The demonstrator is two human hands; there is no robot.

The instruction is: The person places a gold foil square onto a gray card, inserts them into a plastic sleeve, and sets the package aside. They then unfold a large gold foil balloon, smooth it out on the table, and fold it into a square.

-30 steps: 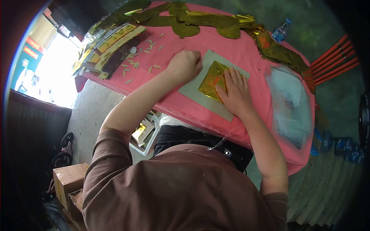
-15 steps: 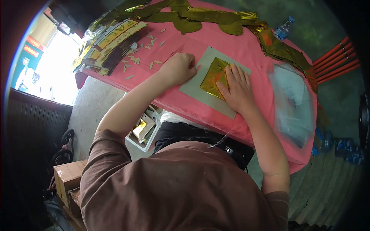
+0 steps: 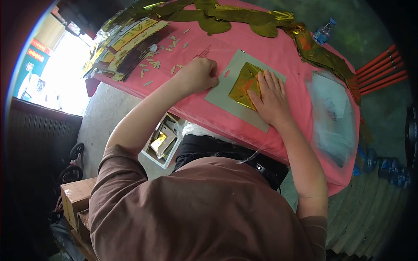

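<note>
From the head camera, the desk [image 3: 237, 41] is covered in pink cloth, and a grey-green card [image 3: 222, 98] lies tilted on it between the person's two hands. On the card rests a shiny gold foil piece [image 3: 244, 87], its right part under the right hand [image 3: 274, 101]. That hand lies flat with its palm down and its grip wide, the fingers straight and close together—the foil is beneath them, not pinched. The left hand [image 3: 195, 76] is curled into a loose fist just beside the card's left edge, its grip narrow; whether anything small sits inside the fingers, I cannot tell. A small cut-out slot near the card's upper left side shows pink through it. Beyond the left hand, small pale pieces [image 3: 156, 64] lie scattered near a fanned stack of gold-patterned packets [image 3: 135, 40]. Dark gold foil sheets [image 3: 263, 29] run along the far edge of the desk, with a plastic bottle [image 3: 323, 32] beside them. Clear plastic sleeves [image 3: 332, 119] lie to the right—well apart from the card.
</note>
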